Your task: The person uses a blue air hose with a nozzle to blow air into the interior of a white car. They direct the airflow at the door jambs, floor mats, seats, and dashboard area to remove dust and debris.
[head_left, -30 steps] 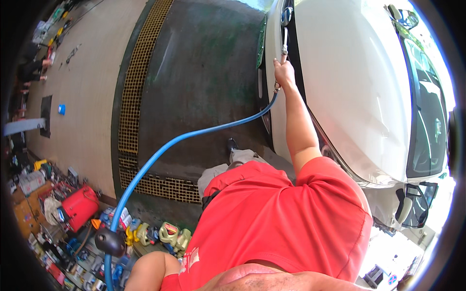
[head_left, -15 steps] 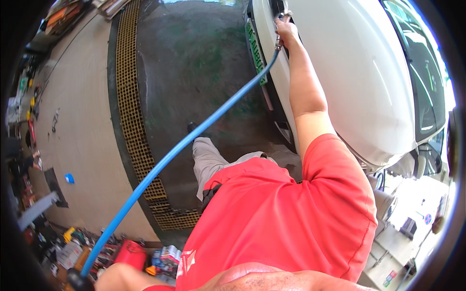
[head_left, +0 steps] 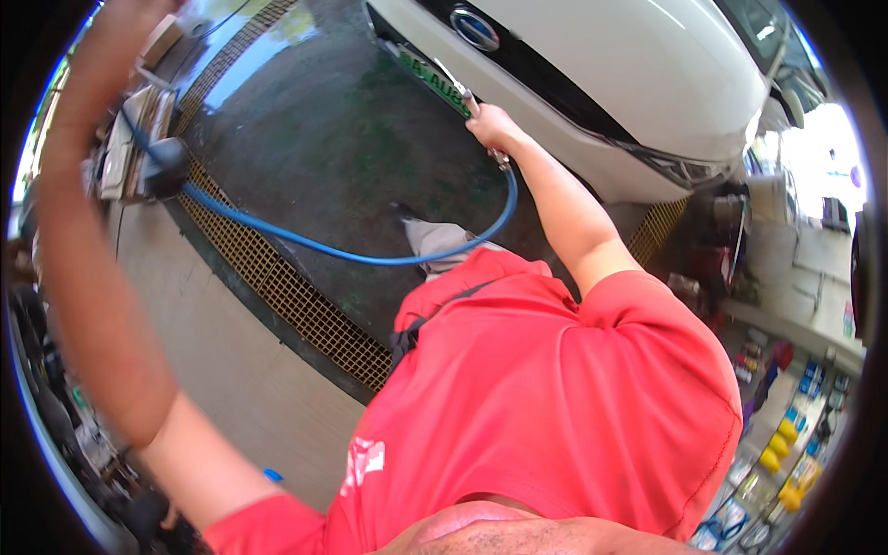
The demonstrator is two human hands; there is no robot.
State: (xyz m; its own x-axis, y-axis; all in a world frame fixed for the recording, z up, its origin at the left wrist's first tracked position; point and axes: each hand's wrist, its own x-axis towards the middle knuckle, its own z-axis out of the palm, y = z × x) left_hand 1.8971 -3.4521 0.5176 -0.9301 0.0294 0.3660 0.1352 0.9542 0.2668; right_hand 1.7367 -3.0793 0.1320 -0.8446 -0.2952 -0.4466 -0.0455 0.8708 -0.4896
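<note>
In my right hand (head_left: 494,127) is a spray gun (head_left: 470,100) with a slim metal nozzle, my fingers closed round its body. It points up and left, in front of the green-lettered plate (head_left: 421,76) on the white car (head_left: 592,55). A blue hose (head_left: 361,259) hangs from the gun's lower end and loops left to a black ball-shaped piece (head_left: 165,168). My left hand (head_left: 129,20) is raised at the upper left, smeared by motion and partly cut off, so its fingers do not show clearly.
A yellow floor grating (head_left: 277,285) runs along the dark, wet floor (head_left: 314,139). Stacked boards or boxes (head_left: 116,153) stand at the left behind the hose. Shelves with yellow and blue goods (head_left: 786,435) are at the lower right.
My view has swung toward the car's front. My left arm has risen from the lower left to the upper left. The hose, stretched before, now sags in a loop.
</note>
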